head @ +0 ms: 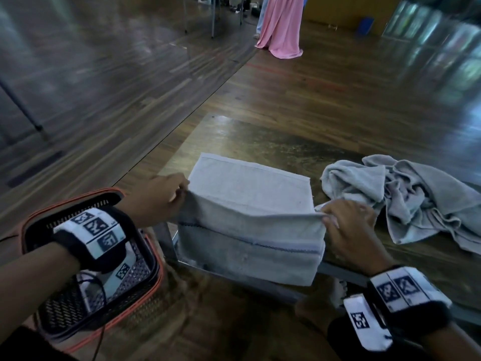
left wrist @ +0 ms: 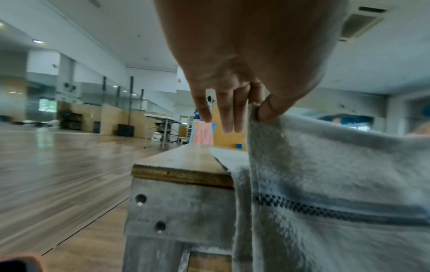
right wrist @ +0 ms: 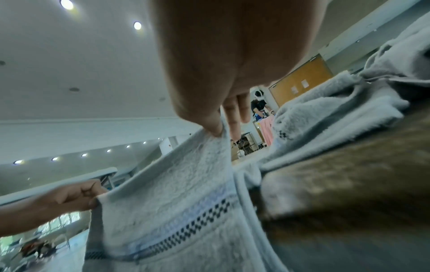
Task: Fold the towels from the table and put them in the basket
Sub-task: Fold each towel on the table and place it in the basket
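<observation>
Towel pinched at both corners by L grip & R grip; crumpled towel beside, basket left.

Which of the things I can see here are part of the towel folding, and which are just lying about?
Part of the job:
- white towel, pinched at two corners by the left hand and right hand
- crumpled grey towel waiting on the table
- basket on the floor

Just lying about:
- pink cloth hanging far behind
- blue bin

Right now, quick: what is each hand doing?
Left hand: pinching the left corner of the towel.
Right hand: pinching the same towel's right corner.
</observation>
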Demonstrator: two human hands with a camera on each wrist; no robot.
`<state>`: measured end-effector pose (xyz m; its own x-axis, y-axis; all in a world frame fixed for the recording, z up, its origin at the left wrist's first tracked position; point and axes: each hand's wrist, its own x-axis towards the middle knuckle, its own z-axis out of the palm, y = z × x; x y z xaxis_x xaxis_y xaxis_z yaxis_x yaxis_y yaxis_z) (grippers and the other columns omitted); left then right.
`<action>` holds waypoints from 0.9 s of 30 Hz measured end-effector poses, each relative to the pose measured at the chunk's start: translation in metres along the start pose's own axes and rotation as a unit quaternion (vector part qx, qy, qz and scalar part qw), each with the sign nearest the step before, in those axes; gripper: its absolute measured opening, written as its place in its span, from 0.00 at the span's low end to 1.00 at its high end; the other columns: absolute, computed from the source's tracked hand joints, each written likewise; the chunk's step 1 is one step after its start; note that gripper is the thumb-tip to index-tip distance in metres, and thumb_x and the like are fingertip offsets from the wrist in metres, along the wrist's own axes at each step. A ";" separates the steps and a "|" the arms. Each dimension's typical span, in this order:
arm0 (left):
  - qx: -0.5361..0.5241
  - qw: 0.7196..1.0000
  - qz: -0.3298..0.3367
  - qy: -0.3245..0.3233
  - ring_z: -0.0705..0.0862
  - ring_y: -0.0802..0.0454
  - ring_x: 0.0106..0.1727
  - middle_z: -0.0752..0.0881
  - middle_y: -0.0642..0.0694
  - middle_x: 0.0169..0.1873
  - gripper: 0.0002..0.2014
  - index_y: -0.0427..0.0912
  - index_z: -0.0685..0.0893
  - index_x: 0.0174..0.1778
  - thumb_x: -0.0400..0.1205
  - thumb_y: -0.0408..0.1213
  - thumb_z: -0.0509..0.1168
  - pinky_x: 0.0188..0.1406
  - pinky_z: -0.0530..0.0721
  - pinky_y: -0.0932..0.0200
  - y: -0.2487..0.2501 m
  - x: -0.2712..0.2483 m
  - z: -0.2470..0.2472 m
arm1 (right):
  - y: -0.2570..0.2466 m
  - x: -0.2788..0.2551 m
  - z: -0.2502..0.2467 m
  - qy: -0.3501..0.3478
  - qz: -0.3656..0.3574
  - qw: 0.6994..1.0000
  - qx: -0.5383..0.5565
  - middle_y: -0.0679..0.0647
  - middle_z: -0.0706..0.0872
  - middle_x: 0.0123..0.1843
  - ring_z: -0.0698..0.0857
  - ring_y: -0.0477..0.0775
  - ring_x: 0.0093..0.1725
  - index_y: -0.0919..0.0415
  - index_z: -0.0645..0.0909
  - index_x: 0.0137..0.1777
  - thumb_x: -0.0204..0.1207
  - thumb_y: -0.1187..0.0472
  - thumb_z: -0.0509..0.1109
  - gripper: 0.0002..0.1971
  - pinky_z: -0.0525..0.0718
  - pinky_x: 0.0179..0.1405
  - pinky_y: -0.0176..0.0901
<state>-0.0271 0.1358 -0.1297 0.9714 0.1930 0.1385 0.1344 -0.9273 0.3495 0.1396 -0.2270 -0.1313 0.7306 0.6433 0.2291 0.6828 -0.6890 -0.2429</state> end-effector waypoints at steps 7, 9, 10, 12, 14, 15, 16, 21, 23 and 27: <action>0.007 0.997 -0.044 0.068 0.80 0.48 0.45 0.86 0.46 0.51 0.05 0.45 0.81 0.50 0.82 0.36 0.61 0.44 0.77 0.54 -0.010 0.056 0.003 | 0.004 0.069 0.005 0.032 0.052 0.998 -0.015 0.51 0.85 0.52 0.78 0.57 0.62 0.55 0.82 0.50 0.77 0.61 0.64 0.06 0.60 0.67 0.56; 0.024 0.999 -0.040 0.009 0.77 0.54 0.45 0.85 0.49 0.53 0.06 0.45 0.81 0.52 0.81 0.38 0.62 0.44 0.71 0.59 -0.007 0.062 0.013 | 0.002 0.074 0.015 0.001 0.059 0.998 -0.026 0.50 0.86 0.53 0.78 0.55 0.62 0.53 0.81 0.50 0.78 0.60 0.62 0.07 0.55 0.68 0.54; 0.044 0.998 -0.031 -0.035 0.78 0.54 0.46 0.85 0.49 0.53 0.07 0.46 0.81 0.53 0.81 0.39 0.62 0.46 0.71 0.59 -0.005 0.062 0.018 | 0.000 0.073 0.020 -0.027 0.057 0.998 -0.030 0.51 0.86 0.53 0.78 0.55 0.62 0.53 0.80 0.51 0.79 0.60 0.60 0.07 0.54 0.71 0.57; 0.079 0.991 -0.013 -0.105 0.81 0.49 0.47 0.86 0.46 0.51 0.07 0.45 0.79 0.52 0.82 0.41 0.60 0.47 0.75 0.56 -0.003 0.057 0.023 | 0.001 0.062 0.031 -0.086 0.041 0.995 -0.035 0.49 0.82 0.53 0.78 0.53 0.62 0.52 0.76 0.52 0.80 0.61 0.56 0.07 0.48 0.76 0.59; 0.065 0.989 0.001 -0.136 0.81 0.47 0.46 0.87 0.44 0.52 0.02 0.47 0.74 0.47 0.83 0.40 0.59 0.45 0.77 0.54 -0.004 0.048 0.020 | 0.004 0.049 0.035 -0.117 0.016 0.992 -0.040 0.47 0.79 0.53 0.76 0.51 0.64 0.52 0.72 0.53 0.81 0.61 0.53 0.08 0.41 0.77 0.57; 0.058 0.988 0.009 -0.145 0.82 0.47 0.47 0.87 0.44 0.53 0.02 0.48 0.73 0.46 0.82 0.41 0.59 0.46 0.79 0.53 -0.004 0.043 0.016 | 0.006 0.043 0.034 -0.120 0.001 0.992 -0.045 0.47 0.78 0.54 0.75 0.50 0.66 0.52 0.72 0.53 0.81 0.61 0.53 0.08 0.39 0.76 0.55; 0.059 0.986 0.016 -0.157 0.83 0.46 0.48 0.87 0.44 0.53 0.03 0.48 0.73 0.45 0.82 0.42 0.60 0.48 0.81 0.51 -0.004 0.038 0.012 | 0.008 0.037 0.033 -0.122 -0.012 0.991 -0.049 0.47 0.79 0.56 0.74 0.48 0.68 0.53 0.73 0.54 0.81 0.61 0.53 0.08 0.38 0.75 0.53; 0.062 0.968 0.015 -0.243 0.84 0.48 0.51 0.86 0.46 0.54 0.06 0.49 0.74 0.43 0.81 0.46 0.60 0.51 0.83 0.46 0.004 0.022 -0.004 | 0.012 0.028 0.019 -0.179 -0.018 0.983 -0.024 0.40 0.76 0.51 0.73 0.41 0.63 0.49 0.72 0.50 0.82 0.59 0.55 0.06 0.38 0.73 0.47; 0.032 0.975 0.000 -0.221 0.82 0.48 0.47 0.85 0.46 0.47 0.05 0.49 0.74 0.40 0.81 0.43 0.61 0.45 0.82 0.50 0.004 0.024 -0.007 | 0.011 0.036 0.013 -0.189 -0.008 0.982 -0.015 0.41 0.77 0.48 0.75 0.43 0.59 0.49 0.71 0.48 0.82 0.59 0.56 0.05 0.42 0.74 0.51; -0.018 0.999 -0.022 -0.042 0.79 0.47 0.37 0.82 0.46 0.36 0.04 0.47 0.74 0.39 0.80 0.38 0.61 0.34 0.75 0.55 -0.004 0.044 -0.007 | 0.013 0.059 0.003 -0.140 0.038 0.989 0.000 0.46 0.84 0.47 0.80 0.49 0.54 0.51 0.77 0.48 0.81 0.58 0.61 0.04 0.52 0.72 0.53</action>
<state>0.0137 0.1506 -0.1187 0.9779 0.2040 0.0448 0.1712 -0.9059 0.3874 0.1911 -0.1968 -0.1242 0.7521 0.6563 -0.0602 0.6252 -0.7393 -0.2500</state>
